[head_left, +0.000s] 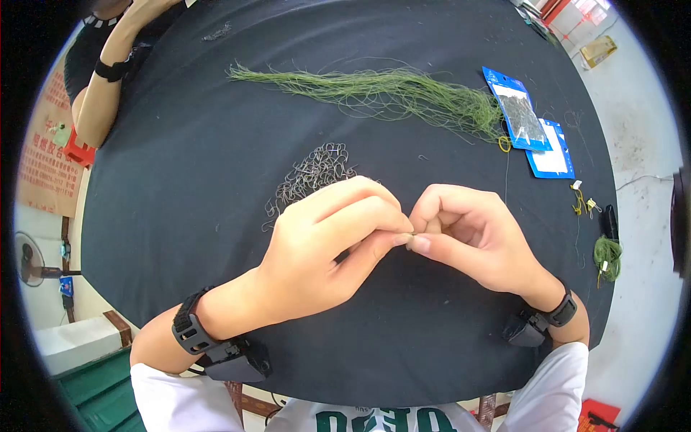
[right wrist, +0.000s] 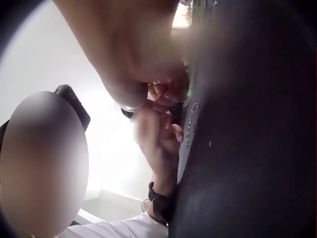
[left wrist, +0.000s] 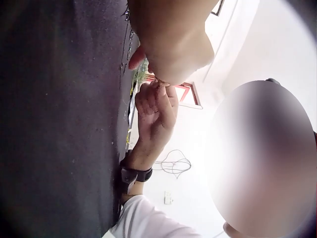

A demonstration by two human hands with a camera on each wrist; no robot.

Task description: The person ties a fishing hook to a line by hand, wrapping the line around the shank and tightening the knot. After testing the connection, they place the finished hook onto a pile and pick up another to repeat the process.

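In the head view my left hand (head_left: 327,245) and right hand (head_left: 479,237) meet over the black-covered table, thumb and forefinger tips together. Between these tips both hands pinch a tiny, thin, dark piece (head_left: 412,235), mostly covered by the fingers; I cannot tell its kind. Just beyond my left hand lies a pile of loose metal fish hooks (head_left: 313,175), partly hidden by the knuckles. Farther back stretches a long bundle of green fishing line (head_left: 389,90). The left wrist view also shows the right hand (left wrist: 156,106) with its fingers curled in.
Two blue-and-white packets (head_left: 522,111) overlap at the right end of the line bundle, the upper one filled with dark hooks. A green line coil (head_left: 607,258) lies by the right edge. Across the table at left is another person's arm (head_left: 104,101); a small hook cluster (head_left: 217,32) lies nearby.
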